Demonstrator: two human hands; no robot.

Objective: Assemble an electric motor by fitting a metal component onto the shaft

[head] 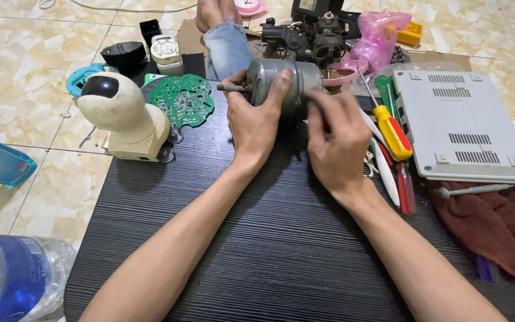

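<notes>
Metal makes up most of what the hands are busy with: a grey cylindrical motor (pixel 281 83) with a thin shaft (pixel 229 88) sticking out to the left, lying on its side at the far middle of the dark ribbed board (pixel 269 250). The left hand (pixel 257 119) is wrapped around the left end of the casing, thumb up over the top, fingers closed on it. The right hand (pixel 335 140) is curled narrow against the right end, fingertips pinched together at the casing edge; whether they grip a small part there I cannot tell. Judging by its solid steel shell, the motor is likely heavy for its bulk, rigid, and smooth enough to roll or slip on the board, so the round body is the sound place to grip, not the slender shaft, which could bend or turn in the fingers. Just right of the right hand lies a yellow-and-red screwdriver (pixel 392 132) beside a red-handled one (pixel 405 188), and further right a pale grey vented cover (pixel 460 128) rests on a dark red cloth (pixel 496 226). To the left stand a cream dome-shaped camera (pixel 123 116) and a round green circuit board (pixel 183 100). Beyond the motor sits a black gear mechanism (pixel 311 36) and a pink plastic bag (pixel 379 33).
</notes>
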